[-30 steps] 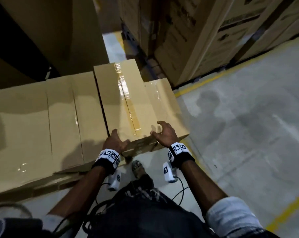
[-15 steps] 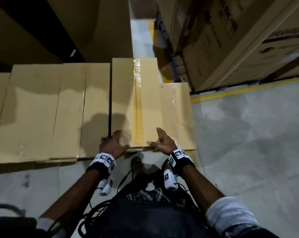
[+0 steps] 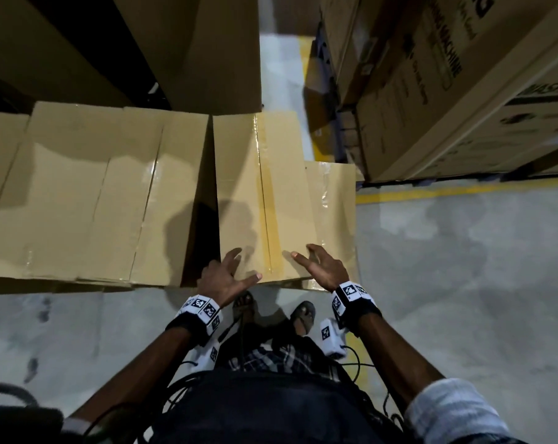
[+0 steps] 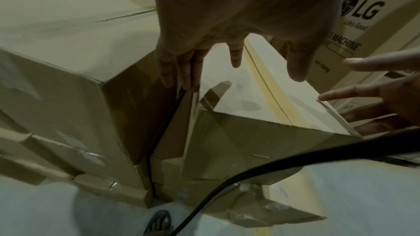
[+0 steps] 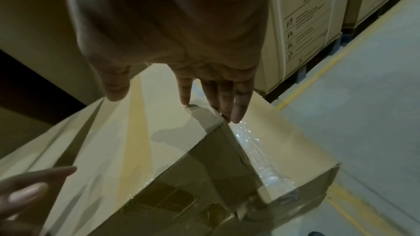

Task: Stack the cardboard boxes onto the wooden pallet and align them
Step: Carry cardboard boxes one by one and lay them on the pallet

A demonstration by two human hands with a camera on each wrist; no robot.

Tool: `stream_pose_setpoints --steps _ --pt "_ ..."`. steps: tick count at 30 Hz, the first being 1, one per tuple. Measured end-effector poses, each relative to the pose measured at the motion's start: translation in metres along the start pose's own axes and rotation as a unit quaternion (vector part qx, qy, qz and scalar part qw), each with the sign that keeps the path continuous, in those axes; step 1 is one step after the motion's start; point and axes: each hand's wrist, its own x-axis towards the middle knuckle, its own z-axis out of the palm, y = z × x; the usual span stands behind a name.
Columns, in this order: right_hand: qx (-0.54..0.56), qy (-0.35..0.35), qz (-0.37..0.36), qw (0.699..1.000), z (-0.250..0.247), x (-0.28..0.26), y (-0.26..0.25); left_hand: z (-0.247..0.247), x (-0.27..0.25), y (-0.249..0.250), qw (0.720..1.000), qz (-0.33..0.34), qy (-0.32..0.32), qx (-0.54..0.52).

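Observation:
A taped cardboard box [image 3: 258, 193] lies on the stack straight ahead, its top seam running away from me. My left hand [image 3: 228, 274] is at its near left corner with fingers spread and straight [image 4: 188, 71], over the dark gap beside the wide left boxes [image 3: 88, 193]. My right hand [image 3: 319, 264] is at the near right corner, its straight fingertips [image 5: 236, 112] at the box's right edge. Neither hand grips anything. A lower box [image 3: 333, 200] with shiny tape juts out on the right under it. The pallet is hidden.
Big printed washing-machine cartons [image 3: 447, 91] stand at the back right behind a yellow floor line [image 3: 463, 190]. A tall plain carton [image 3: 200, 49] rises behind the stack. Grey concrete floor [image 3: 463, 299] spreads to the right. My sandalled feet [image 3: 244, 306] are just below the box edge.
The box went from skewed to square beside the left boxes. Both hands came off its near edge and opened, fingers now spread above the corners.

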Motion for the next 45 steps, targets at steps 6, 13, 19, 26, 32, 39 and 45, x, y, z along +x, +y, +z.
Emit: stream_pose_setpoints --steps 6,13,19,26,32,39,45 --pt "-0.059 -0.023 -0.090 0.994 0.009 0.016 0.028 0.007 0.016 -0.007 0.993 -0.005 -0.069 -0.092" --pt "-0.075 -0.006 -0.121 0.990 0.016 0.062 0.028 0.021 0.031 -0.006 0.991 -0.003 -0.023 -0.130" --pt "-0.105 0.040 -0.131 0.985 0.014 0.068 0.018 0.032 0.046 0.001 0.989 -0.019 0.053 -0.133" --pt "-0.128 0.107 -0.124 0.978 -0.014 0.045 -0.005 0.010 0.029 0.033 0.987 -0.020 0.082 -0.139" --pt "-0.116 0.147 -0.127 0.974 -0.052 0.011 -0.016 -0.020 0.008 0.065 0.990 0.010 0.099 -0.096" --pt "-0.083 0.197 -0.162 0.963 -0.090 -0.032 -0.027 -0.050 -0.026 0.104 0.985 0.047 0.147 -0.072" --pt "-0.114 0.228 -0.215 0.943 -0.116 -0.073 -0.059 -0.085 -0.069 0.119 0.971 0.089 0.213 -0.070"
